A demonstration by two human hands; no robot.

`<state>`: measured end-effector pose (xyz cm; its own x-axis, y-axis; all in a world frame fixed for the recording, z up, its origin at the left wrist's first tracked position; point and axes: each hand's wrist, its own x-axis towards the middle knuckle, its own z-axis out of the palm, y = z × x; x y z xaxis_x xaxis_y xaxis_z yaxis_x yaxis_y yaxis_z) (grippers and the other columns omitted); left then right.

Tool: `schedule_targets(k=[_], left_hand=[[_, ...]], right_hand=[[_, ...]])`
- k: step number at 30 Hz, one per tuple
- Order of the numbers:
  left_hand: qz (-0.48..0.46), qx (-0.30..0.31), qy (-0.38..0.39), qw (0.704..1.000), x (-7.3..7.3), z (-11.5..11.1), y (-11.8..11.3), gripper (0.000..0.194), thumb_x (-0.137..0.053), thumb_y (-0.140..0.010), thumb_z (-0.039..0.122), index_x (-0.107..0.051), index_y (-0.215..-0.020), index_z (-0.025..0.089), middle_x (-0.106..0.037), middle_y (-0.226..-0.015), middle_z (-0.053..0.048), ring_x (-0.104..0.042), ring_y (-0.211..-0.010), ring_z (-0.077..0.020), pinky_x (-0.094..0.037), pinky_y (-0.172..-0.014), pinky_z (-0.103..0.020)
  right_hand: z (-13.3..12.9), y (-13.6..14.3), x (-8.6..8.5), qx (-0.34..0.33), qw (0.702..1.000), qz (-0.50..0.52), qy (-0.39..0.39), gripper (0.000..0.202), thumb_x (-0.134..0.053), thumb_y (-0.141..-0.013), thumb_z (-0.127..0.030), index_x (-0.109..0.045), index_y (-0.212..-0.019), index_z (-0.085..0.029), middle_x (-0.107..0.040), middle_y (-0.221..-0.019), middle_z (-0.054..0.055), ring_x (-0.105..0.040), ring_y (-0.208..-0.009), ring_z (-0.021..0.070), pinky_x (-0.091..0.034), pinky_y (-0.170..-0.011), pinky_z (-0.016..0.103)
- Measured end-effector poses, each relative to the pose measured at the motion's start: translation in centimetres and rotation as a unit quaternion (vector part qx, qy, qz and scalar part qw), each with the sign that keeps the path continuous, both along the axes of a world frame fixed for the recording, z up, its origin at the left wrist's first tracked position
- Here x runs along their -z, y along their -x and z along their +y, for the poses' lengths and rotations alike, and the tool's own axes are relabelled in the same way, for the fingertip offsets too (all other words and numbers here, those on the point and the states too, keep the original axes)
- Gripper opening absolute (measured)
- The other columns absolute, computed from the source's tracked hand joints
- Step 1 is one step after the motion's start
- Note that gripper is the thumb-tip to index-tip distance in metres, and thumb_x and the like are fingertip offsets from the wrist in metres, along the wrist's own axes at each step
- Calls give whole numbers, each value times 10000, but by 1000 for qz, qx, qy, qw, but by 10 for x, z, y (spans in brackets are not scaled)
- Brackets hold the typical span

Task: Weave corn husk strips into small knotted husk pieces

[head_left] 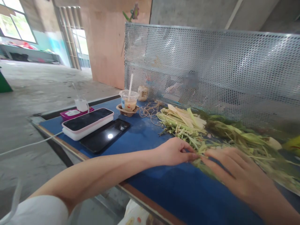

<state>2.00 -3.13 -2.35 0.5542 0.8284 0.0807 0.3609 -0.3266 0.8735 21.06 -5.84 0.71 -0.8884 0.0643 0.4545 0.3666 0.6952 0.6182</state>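
Observation:
My left hand (177, 151) is closed in a pinch on a thin corn husk strip (200, 155), low over the blue table. Opposite it, my right hand (236, 170) has thumb and forefinger at the other side of the same strip, its outline slightly blurred. Just beyond my fingers lies a heap of shredded green husk bits (185, 134). Behind that heap rests a bundle of pale, flat corn husks (182, 118). More long green husks (243, 134) spread to the right, partly hidden by my right hand.
A perforated metal screen (211, 68) closes off the table's (150, 175) far side. To the left are a black phone (105, 136), a white-and-pink device (89, 123) with a cable, and a purple box (70, 114). A drink cup (128, 101) with a straw stands near tangled twine (150, 111).

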Motion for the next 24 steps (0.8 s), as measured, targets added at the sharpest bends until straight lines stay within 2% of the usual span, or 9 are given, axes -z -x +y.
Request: schedule_targets(k=[4,9,14,17,20,22,23,24], left_hand=[[11,-4,7,1000,-1,-1,-1,326,-517,-754,359,-663,-902,108,-597,-654,-10,-431,-508,-68,-332,-466,-162],[12,-1,-13,1000,-3,-4,1,310,-508,-756,339,-666,-899,114,-535,-565,21,-396,-491,-61,-317,-463,-156],[14,-11,-26,1000,-2,-2,0,309,-510,-747,363,-669,-827,110,-487,-507,32,-366,-457,-62,-288,-440,-172],[-59,-26,4,998,1,2,-2,308,-510,-747,379,-655,-796,111,-531,-550,18,-398,-469,-68,-332,-477,-184],[-190,-61,74,977,3,6,-6,253,-543,-734,357,-628,-784,124,-546,-573,22,-460,-507,-73,-401,-573,-204],[-277,-67,132,949,2,6,-8,194,-574,-719,319,-605,-749,130,-548,-580,28,-507,-558,-79,-431,-659,-230],[-309,-64,156,936,2,6,-9,169,-587,-713,296,-596,-732,129,-551,-585,29,-521,-580,-80,-435,-693,-242],[-329,-63,171,927,1,5,-10,156,-596,-708,282,-590,-718,127,-552,-587,30,-523,-587,-78,-435,-709,-249]], right_hand=[[-3,4,2,-25,1000,0,-4,305,-329,-853,-31,-599,-802,-164,-682,-776,68,-567,-721,191,-409,-714,363],[-3,11,7,-28,996,52,59,226,-402,-843,-61,-593,-770,-156,-651,-786,78,-567,-767,189,-435,-717,351],[-2,13,9,-6,993,71,93,201,-423,-843,-92,-596,-779,-172,-625,-889,91,-562,-840,206,-442,-752,362],[-6,8,8,23,990,125,60,101,-531,-801,-132,-590,-859,-191,-622,-873,85,-563,-819,208,-437,-744,356],[-12,3,10,14,987,158,35,86,-607,-744,-142,-572,-793,-204,-609,-654,23,-560,-618,162,-429,-630,296],[-14,5,16,7,987,141,75,73,-595,-755,-192,-555,-699,-216,-578,-526,-19,-539,-482,130,-405,-516,258],[-13,8,20,55,977,169,121,137,-557,-781,-221,-545,-644,-219,-566,-489,-21,-523,-430,126,-385,-460,253],[-12,12,23,117,951,199,205,174,-503,-815,-257,-560,-656,-214,-572,-488,-16,-531,-415,128,-387,-434,247]])
